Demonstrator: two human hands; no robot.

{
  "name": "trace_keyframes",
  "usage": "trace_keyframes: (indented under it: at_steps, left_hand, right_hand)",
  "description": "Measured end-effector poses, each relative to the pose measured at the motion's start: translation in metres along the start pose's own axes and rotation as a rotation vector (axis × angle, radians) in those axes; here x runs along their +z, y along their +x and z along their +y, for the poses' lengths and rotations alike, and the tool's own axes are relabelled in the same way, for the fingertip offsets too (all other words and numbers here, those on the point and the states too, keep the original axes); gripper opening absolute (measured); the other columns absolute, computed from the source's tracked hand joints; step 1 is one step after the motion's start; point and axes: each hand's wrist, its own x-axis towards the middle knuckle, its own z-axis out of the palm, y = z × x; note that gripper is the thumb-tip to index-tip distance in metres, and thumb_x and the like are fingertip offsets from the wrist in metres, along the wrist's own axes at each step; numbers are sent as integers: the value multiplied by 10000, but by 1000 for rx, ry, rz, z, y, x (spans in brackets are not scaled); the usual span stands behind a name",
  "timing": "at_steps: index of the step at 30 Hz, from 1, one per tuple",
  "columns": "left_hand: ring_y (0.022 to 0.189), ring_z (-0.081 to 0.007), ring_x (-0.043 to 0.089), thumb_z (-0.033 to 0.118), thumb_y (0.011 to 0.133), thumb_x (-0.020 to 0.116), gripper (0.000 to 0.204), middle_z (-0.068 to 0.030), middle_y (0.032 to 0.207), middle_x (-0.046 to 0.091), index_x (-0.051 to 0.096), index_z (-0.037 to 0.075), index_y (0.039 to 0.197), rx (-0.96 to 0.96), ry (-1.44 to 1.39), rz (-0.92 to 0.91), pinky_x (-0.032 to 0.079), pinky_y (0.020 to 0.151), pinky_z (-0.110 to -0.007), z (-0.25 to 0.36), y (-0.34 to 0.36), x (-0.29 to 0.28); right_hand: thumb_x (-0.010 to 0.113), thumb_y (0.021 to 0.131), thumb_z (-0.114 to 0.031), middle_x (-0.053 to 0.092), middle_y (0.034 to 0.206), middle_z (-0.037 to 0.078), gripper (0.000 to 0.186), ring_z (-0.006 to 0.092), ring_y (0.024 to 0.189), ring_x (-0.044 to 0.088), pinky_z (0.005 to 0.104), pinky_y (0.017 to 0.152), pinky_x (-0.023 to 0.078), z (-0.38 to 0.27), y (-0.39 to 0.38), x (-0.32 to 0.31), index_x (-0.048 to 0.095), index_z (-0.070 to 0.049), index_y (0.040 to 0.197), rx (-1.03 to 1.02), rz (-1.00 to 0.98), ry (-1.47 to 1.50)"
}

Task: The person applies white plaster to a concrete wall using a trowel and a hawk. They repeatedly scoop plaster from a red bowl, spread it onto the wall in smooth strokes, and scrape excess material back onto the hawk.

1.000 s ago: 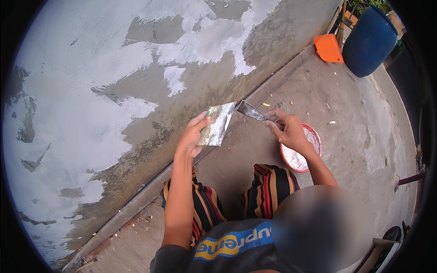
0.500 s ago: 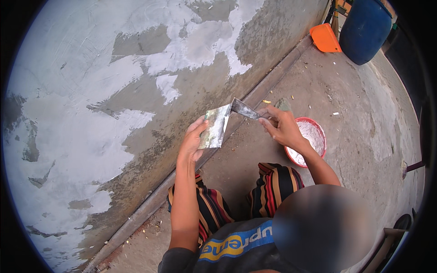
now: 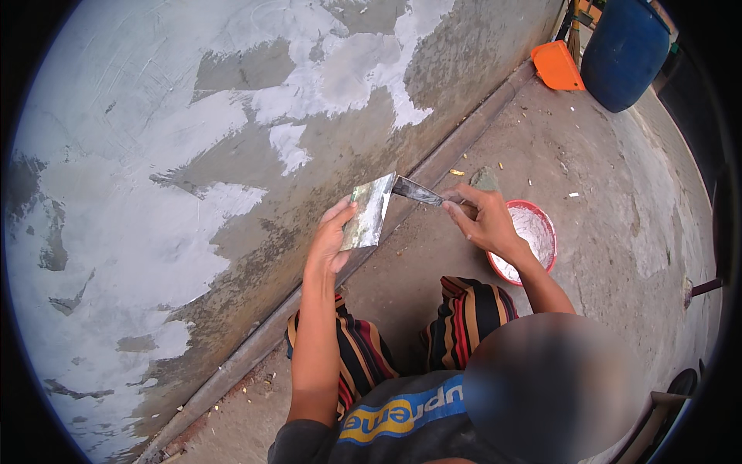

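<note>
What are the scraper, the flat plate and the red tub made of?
The scraper's blade looks like dull metal: thin, flat and grey. The flat plate seems stiff, perhaps metal or plastic; its shiny face is smeared, so I can't be sure. The red tub is probably plastic, with a smooth-looking rim.

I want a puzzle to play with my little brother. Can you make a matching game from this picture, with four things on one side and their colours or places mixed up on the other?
Things:
1. Sheet
2. Scraper
3. Tub
4. Drum

Colours or places:
A. Blue
B. In the right hand
C. Red rim, with white paste inside
D. In the left hand

Right pairs: 1-D, 2-B, 3-C, 4-A
</note>
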Motion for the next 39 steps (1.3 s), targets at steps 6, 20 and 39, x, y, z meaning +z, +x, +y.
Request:
trace_keyframes:
  at_steps: [6, 20, 39]
  left_hand:
    - [854, -140, 666, 159, 946, 605, 512, -86, 1104, 657, 441, -39, 1390, 2, 40, -38, 547, 707, -283, 3, -4, 4]
    - [889, -142, 676, 130, 962, 581, 436, -98, 1096, 660, 471, -51, 1343, 22, 17, -112, 563, 746, -290, -1, 2, -3]
    - [956, -160, 663, 145, 950, 604, 574, -127, 1178, 623, 361, -68, 1423, 8, 40, -45, 560, 778, -303, 0, 2, 3]
  right_hand:
    - [644, 910, -97, 499, 536, 27, 118, 52, 461, 421, 259, 445, 330, -5, 0, -5, 668, -21, 996, -53, 10, -62]
    - [646, 909, -103, 535, 560, 49, 122, 52, 464, 424, 264, 450, 339, -4, 1, -5, 667, -20, 996, -31, 18, -52]
    - [663, 883, -144, 490, 501, 84, 168, 199, 412, 390, 341, 455, 349, 4, 4, -2, 678, -53, 1023, -63, 114, -12]
